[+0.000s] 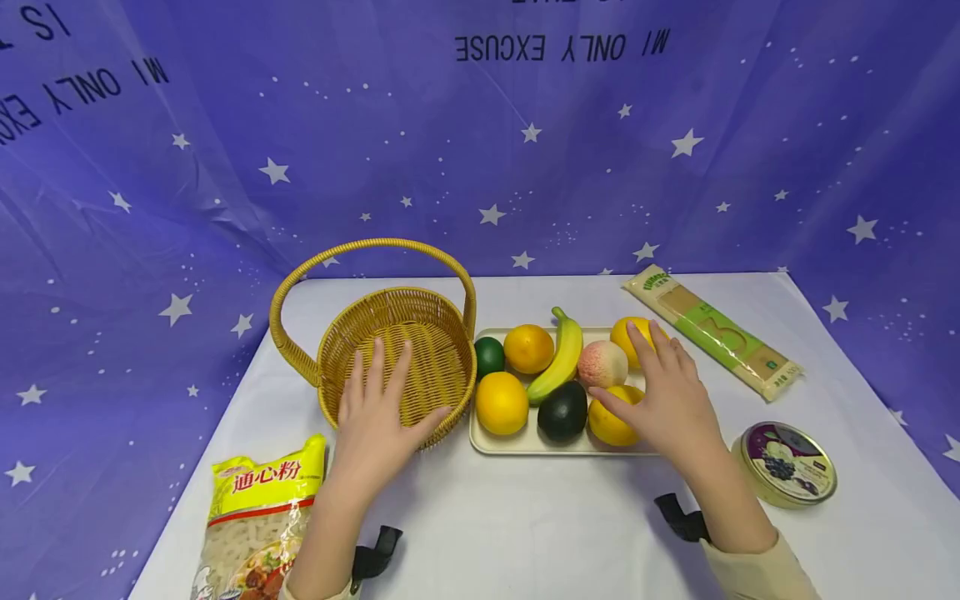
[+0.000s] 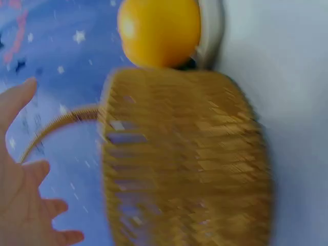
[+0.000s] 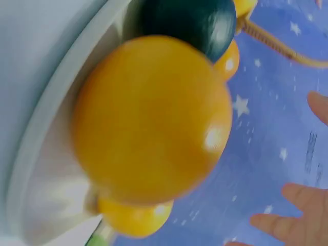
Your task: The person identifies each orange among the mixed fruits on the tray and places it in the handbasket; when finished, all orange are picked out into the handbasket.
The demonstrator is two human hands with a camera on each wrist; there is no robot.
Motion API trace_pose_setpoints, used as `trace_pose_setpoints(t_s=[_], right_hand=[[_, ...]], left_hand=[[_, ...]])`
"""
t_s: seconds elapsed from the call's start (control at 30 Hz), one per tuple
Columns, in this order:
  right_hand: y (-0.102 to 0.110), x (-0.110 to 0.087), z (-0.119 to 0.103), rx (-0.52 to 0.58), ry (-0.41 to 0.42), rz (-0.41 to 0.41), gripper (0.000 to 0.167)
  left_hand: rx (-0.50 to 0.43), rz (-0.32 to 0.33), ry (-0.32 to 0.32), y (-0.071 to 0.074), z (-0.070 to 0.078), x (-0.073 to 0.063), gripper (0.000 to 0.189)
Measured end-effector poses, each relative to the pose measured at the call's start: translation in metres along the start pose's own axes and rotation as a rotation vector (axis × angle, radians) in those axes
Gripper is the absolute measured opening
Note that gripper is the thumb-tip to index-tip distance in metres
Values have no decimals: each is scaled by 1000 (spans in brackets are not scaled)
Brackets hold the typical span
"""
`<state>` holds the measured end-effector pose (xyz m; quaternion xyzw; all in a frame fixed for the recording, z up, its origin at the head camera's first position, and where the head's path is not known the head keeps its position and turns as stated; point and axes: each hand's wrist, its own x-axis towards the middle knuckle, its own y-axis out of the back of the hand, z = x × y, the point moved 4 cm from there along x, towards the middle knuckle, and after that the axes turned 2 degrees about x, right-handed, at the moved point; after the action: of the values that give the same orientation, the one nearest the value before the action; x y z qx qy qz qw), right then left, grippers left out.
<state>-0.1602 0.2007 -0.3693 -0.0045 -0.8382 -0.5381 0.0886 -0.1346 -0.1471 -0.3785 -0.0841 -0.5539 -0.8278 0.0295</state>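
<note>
My left hand [image 1: 380,429] hovers with spread fingers over the near side of a wicker basket [image 1: 397,300], whose tall handle arches up behind. Nothing is in its grasp; in the left wrist view the basket's woven side [image 2: 184,154] is blurred. My right hand [image 1: 671,404], fingers apart, is above the right end of a cream tray [image 1: 525,443]. Close by it are a yellow-orange fruit [image 1: 611,419], a similar fruit [image 1: 628,337] and a peach [image 1: 602,364]. Also on the tray lie a banana [image 1: 558,358], a dark avocado [image 1: 562,412], a green fruit [image 1: 489,357] and two orange fruits [image 1: 502,403].
A bag of macaroni [image 1: 258,525] lies at the front left. Toward the back right is a long noodle packet [image 1: 712,329], with a round tin [image 1: 787,464] nearer me. A purple star-printed cloth [image 1: 487,167] rises behind the white table [image 1: 540,533].
</note>
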Motion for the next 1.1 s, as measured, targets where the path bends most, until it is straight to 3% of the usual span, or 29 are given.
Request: trace_pose_setpoints(t_s=[0.23, 0.4, 0.53, 0.73, 0.93, 1.1], right_hand=[[-6, -11, 35, 158, -149, -102, 106], [-26, -21, 50, 281, -220, -237, 106], [-39, -25, 55, 349, -252, -300, 104], [-50, -26, 58, 405, -295, -325, 99], [-52, -24, 58, 464, -320, -304, 91], [-52, -25, 59, 481, -327, -274, 86]], left_hand=[[-175, 14, 243, -9, -39, -25, 104], [-316, 12, 342, -17, -53, -36, 108], [-413, -7, 382, -23, -60, -39, 112], [-568, -33, 443, -30, -69, -39, 112], [-696, -8, 437, -31, -70, -37, 110], [-716, -2, 432, -31, -70, -37, 110]])
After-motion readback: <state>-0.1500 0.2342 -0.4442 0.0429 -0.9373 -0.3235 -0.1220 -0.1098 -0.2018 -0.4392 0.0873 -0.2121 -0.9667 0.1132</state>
